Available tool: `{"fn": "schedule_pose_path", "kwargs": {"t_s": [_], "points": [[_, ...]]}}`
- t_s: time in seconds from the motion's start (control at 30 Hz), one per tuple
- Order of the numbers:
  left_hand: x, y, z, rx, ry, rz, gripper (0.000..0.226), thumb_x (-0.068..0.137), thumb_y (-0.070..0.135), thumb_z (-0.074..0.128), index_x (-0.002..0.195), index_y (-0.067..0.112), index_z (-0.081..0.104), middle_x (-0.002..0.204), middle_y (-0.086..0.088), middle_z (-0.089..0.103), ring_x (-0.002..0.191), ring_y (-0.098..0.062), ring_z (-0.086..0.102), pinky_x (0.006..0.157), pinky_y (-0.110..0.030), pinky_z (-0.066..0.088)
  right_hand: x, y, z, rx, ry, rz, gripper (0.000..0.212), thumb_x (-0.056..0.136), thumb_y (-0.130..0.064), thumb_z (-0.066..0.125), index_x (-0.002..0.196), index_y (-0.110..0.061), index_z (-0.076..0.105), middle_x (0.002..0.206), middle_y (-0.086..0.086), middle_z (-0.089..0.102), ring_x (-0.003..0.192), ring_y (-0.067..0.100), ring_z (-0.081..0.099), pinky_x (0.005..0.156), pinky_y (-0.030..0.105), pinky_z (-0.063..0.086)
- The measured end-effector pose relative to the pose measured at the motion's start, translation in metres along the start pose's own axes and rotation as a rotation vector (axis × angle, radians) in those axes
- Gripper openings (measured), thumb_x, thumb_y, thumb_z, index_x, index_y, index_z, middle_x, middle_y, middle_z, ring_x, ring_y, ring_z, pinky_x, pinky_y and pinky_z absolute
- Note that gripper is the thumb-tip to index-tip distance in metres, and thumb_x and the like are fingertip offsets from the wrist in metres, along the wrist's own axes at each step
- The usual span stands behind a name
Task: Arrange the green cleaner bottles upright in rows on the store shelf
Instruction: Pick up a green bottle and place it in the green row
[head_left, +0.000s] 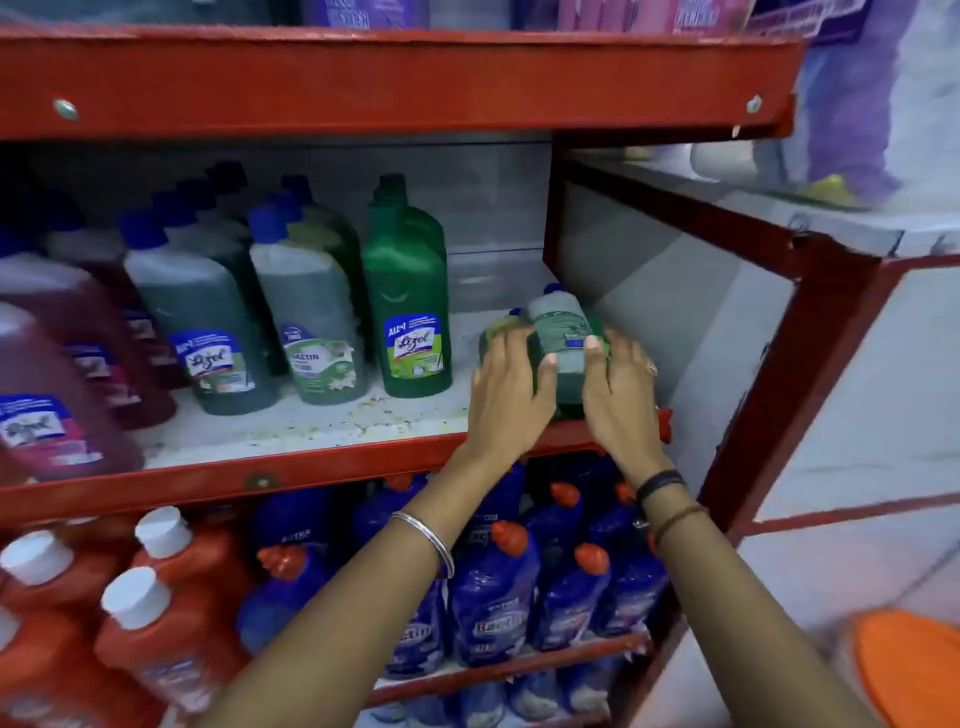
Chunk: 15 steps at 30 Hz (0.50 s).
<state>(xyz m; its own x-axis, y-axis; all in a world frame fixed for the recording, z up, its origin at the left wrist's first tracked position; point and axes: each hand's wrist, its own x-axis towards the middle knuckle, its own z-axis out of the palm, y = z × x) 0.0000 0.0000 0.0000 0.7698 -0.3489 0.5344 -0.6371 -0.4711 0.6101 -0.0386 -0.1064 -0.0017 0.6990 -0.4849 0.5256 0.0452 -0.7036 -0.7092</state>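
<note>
Green liquid shows through the small clear plastic cleaner bottle (563, 343) clamped between both hands at the right end of the red metal store shelf (311, 467). The left hand (506, 395) presses its left side, thumb across the front; the right hand (621, 395) presses its right side, fingertips curled onto the label. So each grip is closed on this one bottle, which leans back with its blue cap away from the person. Its base is hidden behind the hands, so whether it touches the shelf board cannot be told. Just left of the grip, partly under the left hand, lies a second small green bottle (498, 327), blurred.

Further left of the grip stands an opaque dark green bottle with a green cap (408, 312), upright, then two rows of clear green-filled bottles with blue caps (311, 317), upright and running back into the shelf. Beyond those are pink-red cleaner bottles (47, 374). Below the grip, on the lower shelf, stand blue bottles with orange-red caps (493, 597).
</note>
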Motion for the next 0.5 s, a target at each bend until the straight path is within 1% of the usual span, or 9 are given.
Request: {"fn": "schedule_pose_path", "kwargs": {"t_s": [0.03,0.1,0.17,0.23,0.3,0.37,0.43,0.47,0.5], "points": [[0.004,0.001,0.004,-0.037,-0.018,-0.076,0.043,0.091,0.034,0.036,0.125,0.008,0.042,0.128,-0.016,0.051,0.119,-0.031,0.047,0.099,-0.048,0.04,0.007,0.005,0.003,-0.009,-0.018,0.054,0.05,0.093,-0.039,0.029,0.119,-0.003,0.051,0.121,0.021,0.055,0.113,0.033,0.048,0.095,0.032,0.03],[0.012,0.004,0.012,-0.09,-0.04,-0.215,0.042,0.094,0.03,0.037,0.13,0.008,0.039,0.13,-0.017,0.053,0.119,-0.033,0.049,0.099,-0.046,0.041,0.025,0.009,0.007,-0.055,-0.07,0.145,0.049,0.092,-0.039,0.035,0.113,0.0,0.054,0.115,0.024,0.056,0.109,0.037,0.05,0.09,0.035,0.035],[0.019,0.007,0.016,-0.142,-0.054,-0.312,0.039,0.095,0.026,0.038,0.129,0.008,0.041,0.126,-0.016,0.057,0.114,-0.033,0.053,0.093,-0.039,0.045,0.039,0.006,0.008,-0.075,-0.142,0.205,0.049,0.089,-0.04,0.038,0.1,0.003,0.059,0.106,0.027,0.063,0.102,0.04,0.056,0.087,0.038,0.043],[0.027,0.014,0.014,-0.24,-0.024,-0.412,0.028,0.093,0.023,0.042,0.116,0.009,0.049,0.115,-0.013,0.062,0.103,-0.031,0.057,0.082,-0.032,0.045,0.053,0.0,0.007,-0.12,-0.242,0.244,0.042,0.09,-0.035,0.041,0.091,0.001,0.061,0.103,0.025,0.066,0.098,0.04,0.058,0.087,0.041,0.046],[0.038,0.019,0.009,-0.381,0.019,-0.56,0.008,0.09,0.02,0.047,0.087,0.013,0.05,0.093,-0.006,0.061,0.091,-0.027,0.057,0.078,-0.031,0.046,0.066,-0.003,0.007,-0.141,-0.343,0.297,0.037,0.09,-0.034,0.043,0.095,-0.003,0.062,0.104,0.019,0.066,0.096,0.035,0.059,0.084,0.038,0.047],[0.048,0.023,0.001,-0.577,0.047,-0.703,0.02,0.087,0.013,0.05,0.069,0.018,0.044,0.078,-0.004,0.056,0.084,-0.026,0.059,0.076,-0.036,0.053,0.075,-0.003,0.01,-0.11,-0.393,0.358,0.038,0.087,-0.038,0.046,0.104,-0.006,0.06,0.107,0.014,0.065,0.096,0.032,0.061,0.081,0.034,0.048],[0.052,0.028,-0.007,-0.766,0.039,-0.763,0.027,0.088,0.005,0.049,0.067,0.019,0.04,0.072,-0.004,0.053,0.068,-0.021,0.058,0.059,-0.031,0.054,0.078,-0.003,0.012,-0.048,-0.371,0.402,0.041,0.083,-0.039,0.05,0.107,-0.008,0.06,0.107,0.013,0.066,0.096,0.032,0.062,0.084,0.037,0.052],[0.052,0.029,-0.009,-0.813,0.017,-0.77,0.029,0.089,0.002,0.049,0.067,0.019,0.039,0.07,-0.004,0.052,0.063,-0.018,0.055,0.051,-0.027,0.052,0.078,-0.002,0.012,0.014,-0.352,0.42,0.04,0.082,-0.038,0.053,0.106,-0.008,0.061,0.106,0.013,0.067,0.094,0.031,0.064,0.083,0.038,0.053],[0.05,0.029,-0.013,-0.851,0.005,-0.775,0.029,0.088,0.002,0.051,0.068,0.018,0.039,0.07,-0.003,0.052,0.06,-0.015,0.054,0.045,-0.025,0.051,0.077,-0.004,0.012,0.084,-0.335,0.434,0.038,0.082,-0.037,0.055,0.106,-0.008,0.06,0.104,0.013,0.067,0.091,0.03,0.065,0.078,0.036,0.055]]}}
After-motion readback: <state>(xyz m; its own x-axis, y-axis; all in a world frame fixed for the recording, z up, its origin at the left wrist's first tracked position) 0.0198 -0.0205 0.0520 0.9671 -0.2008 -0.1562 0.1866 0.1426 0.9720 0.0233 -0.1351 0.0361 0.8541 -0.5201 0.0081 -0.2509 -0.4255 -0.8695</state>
